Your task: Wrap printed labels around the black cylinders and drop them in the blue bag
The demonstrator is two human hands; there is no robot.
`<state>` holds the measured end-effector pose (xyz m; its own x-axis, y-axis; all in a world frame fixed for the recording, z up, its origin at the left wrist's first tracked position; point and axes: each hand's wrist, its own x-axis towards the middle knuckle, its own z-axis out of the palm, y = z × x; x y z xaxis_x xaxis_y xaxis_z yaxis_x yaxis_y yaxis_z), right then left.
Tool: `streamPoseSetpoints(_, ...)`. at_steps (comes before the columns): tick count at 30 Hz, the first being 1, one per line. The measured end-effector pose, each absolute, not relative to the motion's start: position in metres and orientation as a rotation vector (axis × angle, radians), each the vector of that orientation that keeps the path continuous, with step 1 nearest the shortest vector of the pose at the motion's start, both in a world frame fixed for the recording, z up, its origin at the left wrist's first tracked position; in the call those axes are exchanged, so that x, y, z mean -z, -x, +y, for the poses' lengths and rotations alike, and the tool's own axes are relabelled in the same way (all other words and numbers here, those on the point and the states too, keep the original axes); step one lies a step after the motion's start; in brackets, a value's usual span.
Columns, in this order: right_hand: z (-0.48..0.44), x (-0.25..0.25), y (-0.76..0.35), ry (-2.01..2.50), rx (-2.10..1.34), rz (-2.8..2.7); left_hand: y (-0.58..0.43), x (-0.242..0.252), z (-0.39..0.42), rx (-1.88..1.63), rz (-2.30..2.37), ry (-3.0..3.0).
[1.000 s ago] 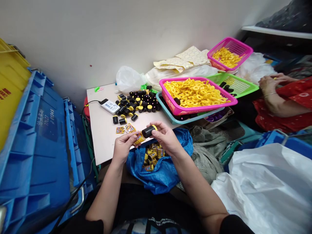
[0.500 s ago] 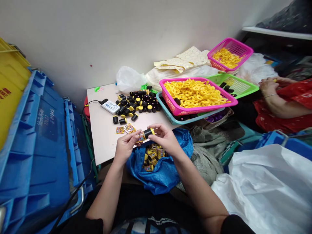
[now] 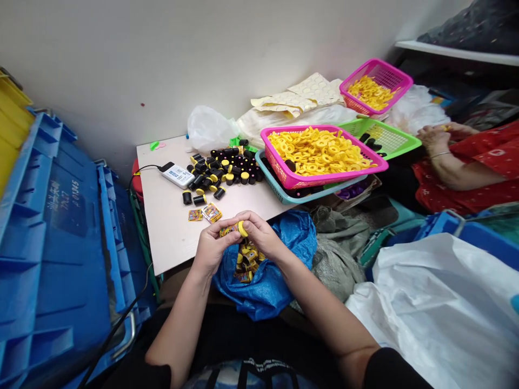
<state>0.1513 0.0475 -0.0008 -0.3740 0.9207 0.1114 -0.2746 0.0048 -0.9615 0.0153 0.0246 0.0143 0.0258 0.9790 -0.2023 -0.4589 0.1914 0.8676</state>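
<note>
Between both hands, above the blue bag, is a small black canister with a yellow cap [image 3: 243,229]; a colourful printed label [image 3: 228,230] now lies along its side. My left hand [image 3: 211,244] is closed round the labelled end. The fingers of my right hand [image 3: 263,236] pinch the capped end, hiding part of it. Just beyond my left hand, two small piles of printed labels [image 3: 212,213] lie on the table. Below the hands, the blue woven bag [image 3: 279,286] holds many labelled canisters [image 3: 248,259].
Loose black canisters [image 3: 219,173] heap on the pale table [image 3: 170,232] beside a white device [image 3: 177,174] on a cable. A pink basket [image 3: 324,182] of yellow rings rests on a blue basket [image 3: 279,197]. Blue crates [image 3: 60,227] stand left; a co-worker's hand [image 3: 436,141] is at right.
The label now lies against the canister, and my hands have come closer together around it. The whole view has shifted slightly.
</note>
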Motion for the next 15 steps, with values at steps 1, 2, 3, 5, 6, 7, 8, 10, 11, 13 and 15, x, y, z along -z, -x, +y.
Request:
streamPoseSetpoints(1, 0.048, 0.001, -0.153, 0.764, -1.502, -1.350, -0.016, -0.013, 0.025, -1.266, 0.958, -0.688)
streamPoseSetpoints(2, 0.048, 0.000, -0.155, 0.783, -1.446, -1.390, -0.018, -0.012, 0.024, -1.264, 0.959, -0.677)
streamPoseSetpoints(3, 0.048, 0.000, -0.159, 0.802, -1.399, -1.423, -0.020, -0.009, 0.024, -1.259, 0.957, -0.672)
streamPoseSetpoints(5, 0.049, -0.001, -0.172, 0.836, -1.367, -1.499, -0.025, -0.002, 0.021, -1.233, 0.946, -0.696)
streamPoseSetpoints(6, 0.052, -0.001, -0.181, 0.860, -1.391, -1.561, -0.027, 0.002, 0.019, -1.204, 0.944, -0.746)
streamPoseSetpoints(7, 0.057, -0.002, -0.190, 0.893, -1.427, -1.642, -0.029, 0.007, 0.018, -1.161, 0.954, -0.835)
streamPoseSetpoints(8, 0.063, -0.002, -0.199, 0.940, -1.456, -1.731, -0.031, 0.012, 0.018, -1.110, 0.985, -0.961)
streamPoseSetpoints(10, 0.083, -0.002, -0.209, 1.074, -1.397, -1.882, -0.027, 0.021, 0.021, -1.029, 1.122, -1.269)
streamPoseSetpoints(11, 0.096, 0.000, -0.207, 1.148, -1.306, -1.925, -0.022, 0.025, 0.025, -1.021, 1.228, -1.413)
streamPoseSetpoints(13, 0.123, 0.006, -0.191, 1.274, -1.094, -1.962, -0.003, 0.033, 0.037, -1.068, 1.505, -1.602)
streamPoseSetpoints(15, 0.149, 0.016, -0.161, 1.391, -0.964, -1.970, 0.025, 0.039, 0.052, -1.085, 1.855, -1.654)
